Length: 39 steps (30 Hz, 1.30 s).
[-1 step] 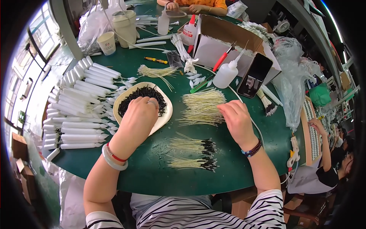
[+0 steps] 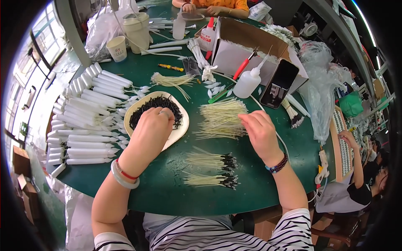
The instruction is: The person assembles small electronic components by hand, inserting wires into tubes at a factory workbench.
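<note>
My left hand [image 2: 155, 127] reaches over a cream tray [image 2: 183, 129] and dips its closed fingertips into short black tubes [image 2: 159, 103]. What it pinches is hidden beneath the hand. My right hand [image 2: 259, 127] has thumb and fingers pressed together at the right end of a pile of thin, pale-yellow wires [image 2: 220, 115]; whether a wire is between them is too small to see. Nearer me lie two bunches of similar wires, an upper bunch [image 2: 205, 160] and a lower bunch [image 2: 203, 179], with black sleeves on their right ends.
White candle-shaped sticks [image 2: 90, 142] with flame-shaped tips crowd the left. Behind the wires stand a white squeeze bottle [image 2: 248, 83], a phone [image 2: 279, 83] and a cardboard box [image 2: 238, 50]. A green-handled tool [image 2: 220, 96] lies near the bottle. A person's hands [image 2: 201, 9] show across the table.
</note>
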Motion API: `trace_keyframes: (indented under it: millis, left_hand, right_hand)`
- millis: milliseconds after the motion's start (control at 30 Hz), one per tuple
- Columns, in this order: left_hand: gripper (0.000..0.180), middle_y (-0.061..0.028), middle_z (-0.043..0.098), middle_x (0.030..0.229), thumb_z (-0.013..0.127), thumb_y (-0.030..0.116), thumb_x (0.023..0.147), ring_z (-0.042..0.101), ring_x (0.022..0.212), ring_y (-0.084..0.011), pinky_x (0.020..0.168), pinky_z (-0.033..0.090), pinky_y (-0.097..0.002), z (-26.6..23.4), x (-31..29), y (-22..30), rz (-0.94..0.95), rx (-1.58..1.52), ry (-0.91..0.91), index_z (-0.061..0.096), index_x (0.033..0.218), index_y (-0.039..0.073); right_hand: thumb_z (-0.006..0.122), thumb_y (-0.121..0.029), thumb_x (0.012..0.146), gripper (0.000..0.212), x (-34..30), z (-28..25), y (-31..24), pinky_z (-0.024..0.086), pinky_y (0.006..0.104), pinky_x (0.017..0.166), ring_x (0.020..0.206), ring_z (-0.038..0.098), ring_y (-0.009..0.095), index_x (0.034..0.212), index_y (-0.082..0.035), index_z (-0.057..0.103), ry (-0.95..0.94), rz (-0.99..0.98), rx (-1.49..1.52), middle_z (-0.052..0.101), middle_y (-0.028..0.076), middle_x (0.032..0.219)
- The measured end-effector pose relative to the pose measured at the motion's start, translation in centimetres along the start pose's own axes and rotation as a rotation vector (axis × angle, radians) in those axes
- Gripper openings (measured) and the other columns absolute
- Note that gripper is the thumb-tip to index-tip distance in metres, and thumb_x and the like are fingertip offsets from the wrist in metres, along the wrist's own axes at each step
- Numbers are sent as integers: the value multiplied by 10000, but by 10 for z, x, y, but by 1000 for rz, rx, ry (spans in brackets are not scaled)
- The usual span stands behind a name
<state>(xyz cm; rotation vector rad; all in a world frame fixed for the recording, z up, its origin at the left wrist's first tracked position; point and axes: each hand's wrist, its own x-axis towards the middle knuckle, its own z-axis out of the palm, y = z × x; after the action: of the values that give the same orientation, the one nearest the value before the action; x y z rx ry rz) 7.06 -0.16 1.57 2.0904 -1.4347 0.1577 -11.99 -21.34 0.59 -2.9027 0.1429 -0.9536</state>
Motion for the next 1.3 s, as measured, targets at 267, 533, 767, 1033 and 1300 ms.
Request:
trace_keyframes:
  millis: [267, 533, 767, 1033, 1300]
  left_hand:
    - [133, -106, 607, 982, 628, 36, 730, 582, 916, -295, 798, 480, -389, 17, -19, 46, 325, -228, 111, 643, 860, 13]
    - [110, -137, 640, 951, 635, -15, 782, 615, 830, -293, 728, 508, -342, 25, -19, 45, 207, -508, -166, 647, 890, 2]
    - [112, -60, 630, 907, 554, -42, 865, 578, 764, -105, 694, 469, -226, 9, -15, 50, -271, -730, -294, 630, 947, -35]
    - [166, -50, 608, 930, 552, -60, 859, 559, 800, -95, 678, 450, -215, 16, -23, 47, -75, -718, -195, 652, 987, -24]
    - [154, -60, 630, 862, 591, -62, 814, 568, 785, -149, 680, 442, -255, 19, -22, 47, 8, -680, -115, 669, 935, -8]
  right_hand:
    - [671, 26, 714, 158, -1, -7, -42, 460, 372, 690, 796, 570, 300, 846, -30, 606, -14, -132, 77, 575, 101, 803]
    - [662, 0, 730, 188, 1, -7, -49, 476, 342, 669, 780, 607, 272, 908, -30, 608, -75, -205, 156, 613, 88, 845]
    - [665, -1, 792, 92, 5, -14, -50, 436, 273, 529, 599, 555, 190, 880, -27, 659, -114, 124, 495, 581, 75, 731]
    - [658, 7, 788, 77, 2, -14, -55, 428, 276, 523, 590, 545, 184, 858, -27, 660, -120, 128, 563, 573, 69, 701]
    - [634, 10, 792, 61, 3, -14, -56, 426, 276, 518, 590, 553, 182, 839, -24, 653, -163, 151, 613, 576, 72, 695]
